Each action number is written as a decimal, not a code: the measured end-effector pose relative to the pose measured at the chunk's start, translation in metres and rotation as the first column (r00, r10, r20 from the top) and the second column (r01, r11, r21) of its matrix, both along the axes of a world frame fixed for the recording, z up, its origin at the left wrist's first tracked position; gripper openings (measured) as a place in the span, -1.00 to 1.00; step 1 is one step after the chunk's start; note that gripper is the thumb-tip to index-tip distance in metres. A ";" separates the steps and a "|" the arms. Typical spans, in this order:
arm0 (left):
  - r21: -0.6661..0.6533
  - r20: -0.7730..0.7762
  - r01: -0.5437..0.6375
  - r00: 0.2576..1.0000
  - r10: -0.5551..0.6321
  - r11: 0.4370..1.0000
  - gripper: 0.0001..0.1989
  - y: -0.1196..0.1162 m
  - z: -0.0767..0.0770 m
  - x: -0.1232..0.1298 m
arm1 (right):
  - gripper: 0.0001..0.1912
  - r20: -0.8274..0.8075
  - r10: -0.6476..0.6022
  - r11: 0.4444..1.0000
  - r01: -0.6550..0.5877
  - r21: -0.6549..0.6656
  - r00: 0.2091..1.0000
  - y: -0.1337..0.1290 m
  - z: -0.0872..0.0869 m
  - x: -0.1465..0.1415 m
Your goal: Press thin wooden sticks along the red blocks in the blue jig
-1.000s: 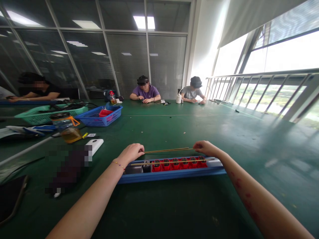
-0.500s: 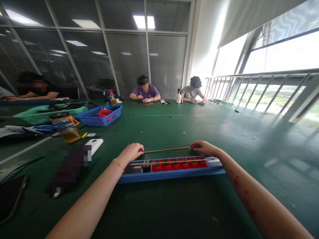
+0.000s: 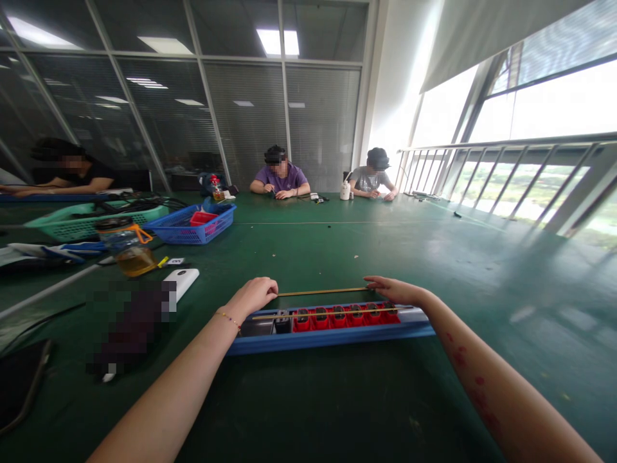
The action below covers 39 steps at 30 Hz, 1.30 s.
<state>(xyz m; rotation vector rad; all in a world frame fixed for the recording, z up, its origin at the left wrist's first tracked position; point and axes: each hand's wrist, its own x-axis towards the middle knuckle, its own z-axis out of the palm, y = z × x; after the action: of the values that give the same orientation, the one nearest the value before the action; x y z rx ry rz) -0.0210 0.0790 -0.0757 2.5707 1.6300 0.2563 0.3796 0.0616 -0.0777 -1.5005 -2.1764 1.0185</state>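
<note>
A long blue tray (image 3: 332, 337) lies crosswise on the green table, holding several red compartments (image 3: 339, 321) with dark round items and a black piece (image 3: 282, 321) left of them. One thin stick (image 3: 270, 316) rests lengthwise over the tray. Just beyond the tray's far edge is another thin stick (image 3: 322, 292). My left hand (image 3: 258, 294) is closed around its left end. At the right end, my right hand (image 3: 393, 289) has its fingers stretched out over the stick, palm down.
To the left are a white device (image 3: 184, 283), a jar of amber liquid (image 3: 132, 254), a blue basket (image 3: 193, 228), a green basket (image 3: 72, 225) and a dark phone (image 3: 22, 386). People sit across the table (image 3: 299, 247).
The fingers of my right hand have straightened and spread from a pinch on the stick's right end. My left hand has stayed in place.
</note>
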 end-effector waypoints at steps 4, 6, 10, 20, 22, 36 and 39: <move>-0.019 0.004 -0.015 1.000 0.015 1.000 -0.86 -0.001 0.001 0.000 | -0.52 -0.071 -0.064 0.995 0.069 0.076 0.995 -0.004 0.002 0.000; -0.021 0.008 -0.009 1.000 0.009 1.000 -0.86 -0.001 0.001 0.000 | -0.55 -0.113 -0.095 0.984 0.110 0.138 0.989 -0.012 0.007 0.001; -0.012 0.014 0.007 1.000 -0.007 1.000 -0.87 0.000 0.000 -0.001 | -0.60 -0.122 -0.122 0.976 0.142 0.167 0.985 -0.038 0.023 0.008; -0.031 0.012 0.000 1.000 0.001 1.000 -0.86 -0.002 0.001 0.001 | -0.62 -0.031 -0.150 0.965 0.153 0.212 0.988 -0.068 0.042 0.025; -0.021 0.015 0.006 1.000 -0.005 1.000 -0.87 -0.001 0.001 0.001 | -0.63 -0.009 -0.116 0.967 0.115 0.226 0.993 -0.071 0.042 0.025; -0.018 0.031 0.020 0.999 -0.020 1.000 -0.85 0.000 -0.001 -0.001 | -0.59 -0.145 -0.106 0.988 0.121 0.094 0.984 -0.075 0.040 0.017; -0.019 0.031 0.017 0.999 -0.016 1.000 -0.86 0.000 -0.001 -0.001 | -0.58 -0.323 -0.234 0.937 0.301 0.175 0.917 -0.070 0.038 0.022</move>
<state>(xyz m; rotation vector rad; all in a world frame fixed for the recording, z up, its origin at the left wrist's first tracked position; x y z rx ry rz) -0.0215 0.0787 -0.0767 2.5519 1.5922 0.2755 0.4013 -0.0083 -0.0399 -1.3925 -1.7509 0.8174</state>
